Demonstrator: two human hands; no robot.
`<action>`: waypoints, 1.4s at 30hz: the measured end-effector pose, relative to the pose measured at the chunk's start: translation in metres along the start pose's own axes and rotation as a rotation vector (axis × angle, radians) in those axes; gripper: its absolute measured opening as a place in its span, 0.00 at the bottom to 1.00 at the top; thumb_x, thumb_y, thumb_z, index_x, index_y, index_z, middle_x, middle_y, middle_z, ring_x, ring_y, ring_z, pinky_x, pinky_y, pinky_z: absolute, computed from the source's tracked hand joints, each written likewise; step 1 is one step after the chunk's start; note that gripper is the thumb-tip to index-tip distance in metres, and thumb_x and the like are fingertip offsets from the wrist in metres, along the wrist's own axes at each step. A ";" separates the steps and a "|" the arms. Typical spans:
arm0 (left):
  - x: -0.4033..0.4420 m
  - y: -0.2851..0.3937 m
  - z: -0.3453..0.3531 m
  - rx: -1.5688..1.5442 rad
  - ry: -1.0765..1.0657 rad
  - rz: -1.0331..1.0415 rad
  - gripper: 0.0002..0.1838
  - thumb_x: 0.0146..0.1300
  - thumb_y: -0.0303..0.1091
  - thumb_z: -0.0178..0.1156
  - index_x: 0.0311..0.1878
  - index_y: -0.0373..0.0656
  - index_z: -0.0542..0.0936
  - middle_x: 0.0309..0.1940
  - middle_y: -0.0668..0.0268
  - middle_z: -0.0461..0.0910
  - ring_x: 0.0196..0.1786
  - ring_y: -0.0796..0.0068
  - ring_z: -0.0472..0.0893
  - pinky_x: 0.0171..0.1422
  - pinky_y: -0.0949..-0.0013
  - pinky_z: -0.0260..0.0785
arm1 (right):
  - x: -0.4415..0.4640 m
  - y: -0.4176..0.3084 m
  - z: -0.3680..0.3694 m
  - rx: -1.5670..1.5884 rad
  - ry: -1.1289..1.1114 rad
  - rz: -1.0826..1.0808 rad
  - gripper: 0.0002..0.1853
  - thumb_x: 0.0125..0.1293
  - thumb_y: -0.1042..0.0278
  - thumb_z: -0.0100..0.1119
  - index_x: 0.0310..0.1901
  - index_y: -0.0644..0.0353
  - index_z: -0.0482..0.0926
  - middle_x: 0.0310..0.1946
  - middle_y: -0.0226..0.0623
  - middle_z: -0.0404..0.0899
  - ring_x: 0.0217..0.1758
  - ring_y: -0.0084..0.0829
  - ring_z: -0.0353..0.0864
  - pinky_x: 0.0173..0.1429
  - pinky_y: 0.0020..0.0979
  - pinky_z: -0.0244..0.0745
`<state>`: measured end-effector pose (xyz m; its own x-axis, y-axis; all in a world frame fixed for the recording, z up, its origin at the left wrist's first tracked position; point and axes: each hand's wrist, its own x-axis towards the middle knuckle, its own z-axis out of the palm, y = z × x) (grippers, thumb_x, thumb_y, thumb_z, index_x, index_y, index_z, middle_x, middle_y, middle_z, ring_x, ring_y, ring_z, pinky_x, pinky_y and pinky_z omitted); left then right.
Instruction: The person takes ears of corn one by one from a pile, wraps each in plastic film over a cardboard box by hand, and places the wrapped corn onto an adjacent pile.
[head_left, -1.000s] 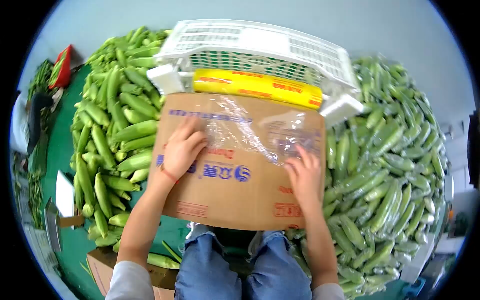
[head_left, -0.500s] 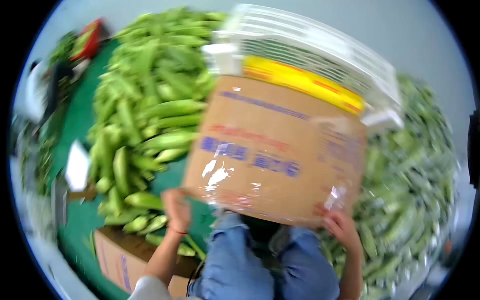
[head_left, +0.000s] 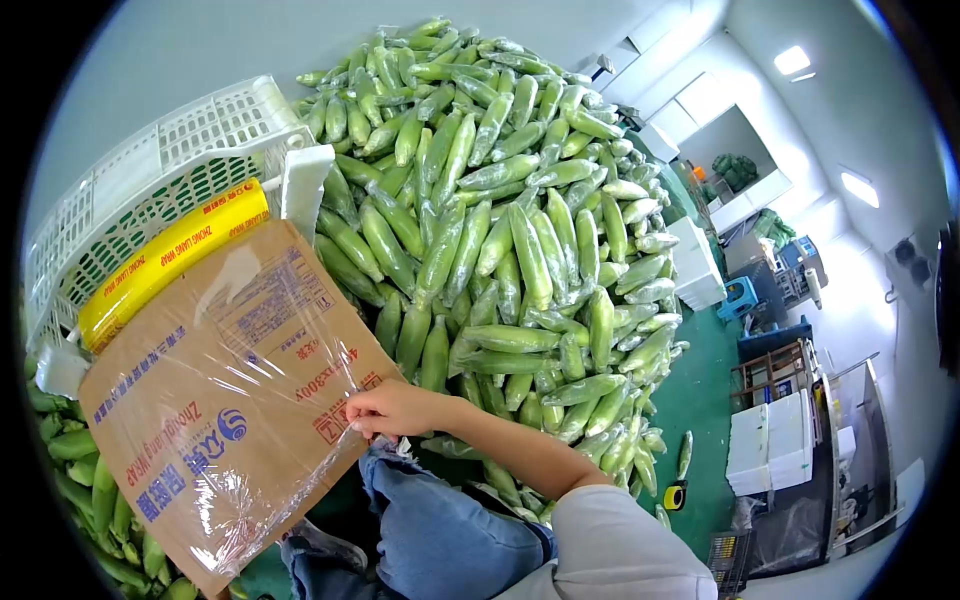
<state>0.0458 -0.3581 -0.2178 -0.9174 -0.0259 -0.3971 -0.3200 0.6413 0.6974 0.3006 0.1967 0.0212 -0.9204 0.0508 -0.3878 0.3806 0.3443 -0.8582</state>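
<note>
My right hand (head_left: pixel 380 408) pinches the edge of clear plastic film (head_left: pixel 262 385) at the near right corner of a flat cardboard box (head_left: pixel 185 385). The film lies across the printed cardboard, creased and shiny toward the front edge. Behind the cardboard a yellow roll of wrap (head_left: pixel 172 262) is mounted in front of an upturned white plastic crate (head_left: pixel 160 165). My left hand is out of view. Beside the box rises a large heap of film-wrapped green corn (head_left: pixel 520 250).
Unwrapped corn (head_left: pixel 100 490) lies at the lower left. On the right, white foam boxes (head_left: pixel 770 445), a blue stool (head_left: pixel 738 298) and a yellow tape measure (head_left: pixel 675 495) stand or lie on the green floor (head_left: pixel 700 380).
The view has swung right. Both hands came from the middle of the cardboard to its near edge; the film now covers it, and my left hand has gone out of view.
</note>
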 end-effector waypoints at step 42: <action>-0.174 0.393 0.065 0.816 -0.453 0.712 0.28 0.62 0.45 0.59 0.62 0.41 0.72 0.35 0.46 0.83 0.37 0.52 0.85 0.42 0.50 0.76 | 0.110 -0.085 0.037 -0.797 0.272 -0.088 0.20 0.69 0.53 0.52 0.24 0.59 0.78 0.28 0.42 0.81 0.29 0.47 0.82 0.32 0.46 0.76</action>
<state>0.0952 -0.0516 0.0873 -0.6073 0.7070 -0.3624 0.6292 0.7065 0.3240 0.1706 0.1379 0.0394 -0.9720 0.1819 -0.1488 0.2237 0.9102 -0.3484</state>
